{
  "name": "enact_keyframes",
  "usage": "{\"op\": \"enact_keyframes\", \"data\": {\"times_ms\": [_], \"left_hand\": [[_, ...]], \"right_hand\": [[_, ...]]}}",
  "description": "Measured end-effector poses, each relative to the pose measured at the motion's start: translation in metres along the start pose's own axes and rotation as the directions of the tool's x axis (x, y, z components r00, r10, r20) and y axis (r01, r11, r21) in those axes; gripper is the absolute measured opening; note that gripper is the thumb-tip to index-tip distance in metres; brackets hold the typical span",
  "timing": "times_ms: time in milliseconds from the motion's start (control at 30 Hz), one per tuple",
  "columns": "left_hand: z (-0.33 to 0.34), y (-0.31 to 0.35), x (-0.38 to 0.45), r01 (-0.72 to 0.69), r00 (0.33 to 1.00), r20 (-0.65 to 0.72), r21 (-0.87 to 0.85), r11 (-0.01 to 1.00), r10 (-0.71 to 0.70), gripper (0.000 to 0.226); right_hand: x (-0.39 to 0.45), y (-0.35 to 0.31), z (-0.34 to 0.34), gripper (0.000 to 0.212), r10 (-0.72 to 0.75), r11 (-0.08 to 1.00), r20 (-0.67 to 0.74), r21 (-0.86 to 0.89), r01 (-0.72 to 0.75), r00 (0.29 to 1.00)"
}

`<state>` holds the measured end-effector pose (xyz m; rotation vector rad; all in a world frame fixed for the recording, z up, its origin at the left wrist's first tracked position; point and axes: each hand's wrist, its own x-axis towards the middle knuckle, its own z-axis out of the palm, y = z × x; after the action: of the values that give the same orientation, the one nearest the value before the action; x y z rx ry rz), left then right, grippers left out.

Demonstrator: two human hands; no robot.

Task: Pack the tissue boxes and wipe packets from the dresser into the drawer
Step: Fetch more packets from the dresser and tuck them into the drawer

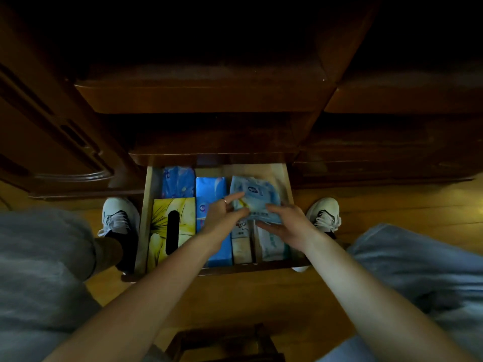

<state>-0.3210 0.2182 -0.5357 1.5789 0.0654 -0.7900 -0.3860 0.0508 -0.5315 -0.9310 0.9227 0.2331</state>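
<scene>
Dark brown wooden dresser [209, 97]: fills the upper view, its lowest pale-wood drawer [147, 205] pulled open over a wooden floor [235, 296].
Yellow cardboard tissue box with black oval slot [171, 231]: lies flat at the drawer's left front.
Blue patterned tissue pack [178, 182]: behind the yellow box.
Bright blue tissue pack [211, 190]: centre column, running front to back.
White wipe packets [271, 242]: right front, side by side.
Light blue soft plastic wipe packet [254, 198]: held over the drawer's right side.
Left hand [222, 215]: fingers and thumb pinch the packet's left edge; ring on one finger.
Right hand [285, 226]: grips the packet's near edge, fingers beneath, thumb on top.
White sneakers [119, 215]: one at each side of the drawer.
</scene>
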Motion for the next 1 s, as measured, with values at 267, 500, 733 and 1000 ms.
{"op": "enact_keyframes", "data": {"times_ms": [267,500,733,1000], "left_hand": [[-0.033,-0.009,0.021,-0.139,0.983,-0.024,0.546,0.826,0.181,0.047],[-0.085,-0.041,0.029,-0.135,0.984,0.047,0.83,0.542,0.174,0.041],[-0.091,-0.065,0.032,-0.16,0.978,0.092,0.906,0.391,0.187,0.048],[-0.081,-0.073,0.041,-0.263,0.952,0.21,0.934,0.243,0.225,0.046]], "right_hand": [[0.053,-0.029,0.005,0.027,-0.054,0.998,-0.255,0.003,0.056,0.965],[0.125,-0.032,0.032,0.028,-0.33,0.885,-0.464,-0.456,0.098,0.822],[0.149,-0.004,0.025,0.056,-0.673,0.355,-0.22,-0.933,0.048,0.706],[0.155,0.012,0.006,0.061,-0.543,-0.39,0.362,-0.908,0.154,0.758]]}}
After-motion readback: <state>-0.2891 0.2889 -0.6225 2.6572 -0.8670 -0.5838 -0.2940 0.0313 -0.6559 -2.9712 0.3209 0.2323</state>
